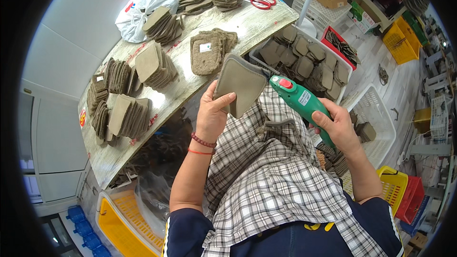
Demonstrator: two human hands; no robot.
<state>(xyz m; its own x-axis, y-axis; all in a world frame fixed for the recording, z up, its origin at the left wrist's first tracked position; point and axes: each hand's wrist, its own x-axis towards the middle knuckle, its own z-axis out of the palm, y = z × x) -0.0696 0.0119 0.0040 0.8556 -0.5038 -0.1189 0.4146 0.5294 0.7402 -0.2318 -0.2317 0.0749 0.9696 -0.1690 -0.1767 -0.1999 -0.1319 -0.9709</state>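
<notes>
2 hands are engaged above a checked apron, with the counter (190, 83) and its stacks of felt pads (157, 64) to the far left. Left hand (213, 114): fingers closed on the lower left corner of a grey felt pad (243, 82), thumb across its face, holding it raised in front of the person. Pad lies up and to the right of that grip, its long axis tilted toward the upper left. Right hand (339, 126): fingers wrapped around the handle of a green electric cutter (301, 102) with a red button. Cutter axis runs from lower right to upper left; its nose sits just beside the pad's right edge, contact not determinable. White crate of cut pads (309, 59) behind.
</notes>
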